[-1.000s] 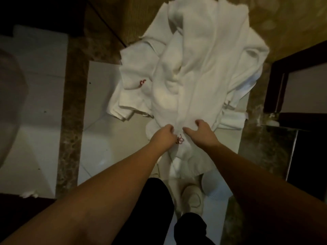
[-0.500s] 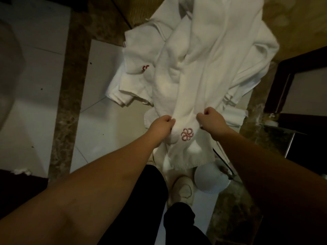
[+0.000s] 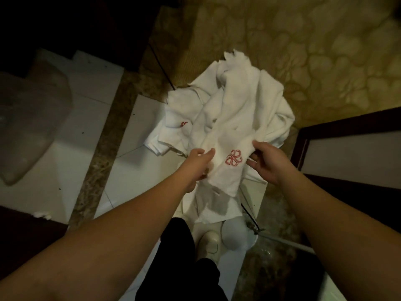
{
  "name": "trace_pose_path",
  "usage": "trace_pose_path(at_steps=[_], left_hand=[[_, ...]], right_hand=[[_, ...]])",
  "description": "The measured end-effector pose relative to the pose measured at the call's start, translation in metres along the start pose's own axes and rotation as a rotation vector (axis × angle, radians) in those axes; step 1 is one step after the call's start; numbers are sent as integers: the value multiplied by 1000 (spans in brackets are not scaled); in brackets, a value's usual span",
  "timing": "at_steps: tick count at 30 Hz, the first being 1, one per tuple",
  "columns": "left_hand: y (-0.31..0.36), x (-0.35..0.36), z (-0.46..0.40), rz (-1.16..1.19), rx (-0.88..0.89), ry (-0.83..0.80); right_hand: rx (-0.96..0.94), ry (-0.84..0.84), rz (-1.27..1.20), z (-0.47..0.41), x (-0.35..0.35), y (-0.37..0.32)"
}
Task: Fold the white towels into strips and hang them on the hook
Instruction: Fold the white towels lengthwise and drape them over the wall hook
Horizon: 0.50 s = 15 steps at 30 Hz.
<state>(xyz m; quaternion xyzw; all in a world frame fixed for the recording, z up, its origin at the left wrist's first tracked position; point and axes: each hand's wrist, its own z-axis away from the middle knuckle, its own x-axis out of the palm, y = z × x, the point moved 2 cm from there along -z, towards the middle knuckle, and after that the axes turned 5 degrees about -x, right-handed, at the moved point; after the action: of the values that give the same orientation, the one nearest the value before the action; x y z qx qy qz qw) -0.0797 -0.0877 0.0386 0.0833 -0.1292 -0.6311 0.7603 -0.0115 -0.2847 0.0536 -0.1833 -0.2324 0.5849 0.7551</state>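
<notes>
My left hand (image 3: 198,162) and right hand (image 3: 263,161) each pinch a side of the white towel (image 3: 230,135), held apart to spread its logo end flat, I think, for folding. The rest trails onto the towel pile (image 3: 180,131) on the floor.

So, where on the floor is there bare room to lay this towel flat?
Bare pale tile lies between the brown stone strip and the left hand. More lies left of that strip, beside the grey lump. Crowded: the towel pile ahead, and the shoe and round white object near the right hand.
</notes>
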Motion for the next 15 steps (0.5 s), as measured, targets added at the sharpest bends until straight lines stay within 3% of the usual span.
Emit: trace_pose_path(at_steps=[5,15], left_hand=[[20,15,45,-35,32,-261],[79,-32,123,114,340,46]], right_hand=[[-35,-54,-137,34,41,-45],[-38,-112,-195,93,101,-110]])
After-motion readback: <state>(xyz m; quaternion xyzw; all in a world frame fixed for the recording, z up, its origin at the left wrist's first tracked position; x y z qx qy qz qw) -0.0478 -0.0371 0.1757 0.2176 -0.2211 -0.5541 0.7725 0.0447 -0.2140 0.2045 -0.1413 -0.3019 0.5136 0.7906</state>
